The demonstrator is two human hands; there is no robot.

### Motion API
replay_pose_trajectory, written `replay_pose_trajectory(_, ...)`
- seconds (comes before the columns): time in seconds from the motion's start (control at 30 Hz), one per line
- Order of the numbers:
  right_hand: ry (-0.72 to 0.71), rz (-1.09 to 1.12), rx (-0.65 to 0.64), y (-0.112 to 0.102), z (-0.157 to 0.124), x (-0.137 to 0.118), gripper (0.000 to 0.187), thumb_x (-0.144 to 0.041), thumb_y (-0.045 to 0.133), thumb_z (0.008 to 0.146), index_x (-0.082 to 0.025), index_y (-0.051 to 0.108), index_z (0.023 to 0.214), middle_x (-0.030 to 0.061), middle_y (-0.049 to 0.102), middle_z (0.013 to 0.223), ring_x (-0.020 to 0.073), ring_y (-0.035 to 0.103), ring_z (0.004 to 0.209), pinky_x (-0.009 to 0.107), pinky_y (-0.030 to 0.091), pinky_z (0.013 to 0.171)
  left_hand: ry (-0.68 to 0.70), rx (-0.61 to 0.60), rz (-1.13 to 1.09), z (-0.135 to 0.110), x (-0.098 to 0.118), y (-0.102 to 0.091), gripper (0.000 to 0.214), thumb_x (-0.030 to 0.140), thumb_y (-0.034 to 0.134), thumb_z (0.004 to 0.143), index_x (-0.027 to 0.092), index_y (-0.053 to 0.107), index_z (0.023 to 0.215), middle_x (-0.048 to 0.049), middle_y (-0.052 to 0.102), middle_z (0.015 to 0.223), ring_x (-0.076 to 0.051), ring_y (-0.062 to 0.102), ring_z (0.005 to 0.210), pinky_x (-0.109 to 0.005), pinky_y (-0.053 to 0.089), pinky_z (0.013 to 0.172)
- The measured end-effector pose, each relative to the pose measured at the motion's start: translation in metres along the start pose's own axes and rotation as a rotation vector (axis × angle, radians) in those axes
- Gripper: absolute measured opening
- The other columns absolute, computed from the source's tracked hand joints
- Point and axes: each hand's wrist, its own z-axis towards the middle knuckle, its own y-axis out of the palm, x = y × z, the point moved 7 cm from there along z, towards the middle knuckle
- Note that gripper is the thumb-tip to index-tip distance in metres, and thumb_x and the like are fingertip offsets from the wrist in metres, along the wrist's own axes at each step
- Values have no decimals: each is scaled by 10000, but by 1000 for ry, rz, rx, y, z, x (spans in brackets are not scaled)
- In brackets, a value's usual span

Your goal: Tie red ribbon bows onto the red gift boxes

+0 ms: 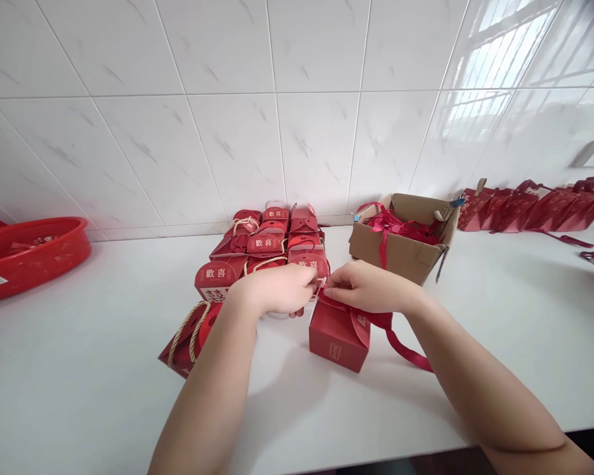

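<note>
A small red gift box (337, 338) stands on the white counter (79, 369) in front of me. A red ribbon (400, 346) runs across its top and trails off to the right. My left hand (277, 289) and my right hand (366, 285) meet just above the box's top, both with fingers pinched on the ribbon at the box's upper edge. Behind my hands sits a cluster of finished red gift boxes (272, 244) with rope handles.
An open cardboard box (400, 247) holding red ribbons stands at the back right. Flat red boxes (529, 208) lie along the tiled wall at far right. A red plastic basin (27, 254) sits at far left. One red box with a rope handle (188, 340) lies tipped near my left forearm.
</note>
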Motion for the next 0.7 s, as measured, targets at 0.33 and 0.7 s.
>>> replay_pose_trajectory(0.33,-86,11,108,-19,-9,-13,292,-438,472,864,-190,623,840,20,617,765,119,491,636,252,372,572,14,227,-193,-39,-12,-31,281,409,428,832,199,443,645,-16,604,653,-145,551,571,-275,416,534)
replay_pose_trajectory(0.7,185,-108,-164,-28,-29,35,688,-521,714,631,-277,533,1249,84,566,1208,274,545,1066,329,484,754,432,581,-986,-95,-17,-76,288,234,472,873,163,623,639,-5,606,578,-122,584,580,-230,475,544)
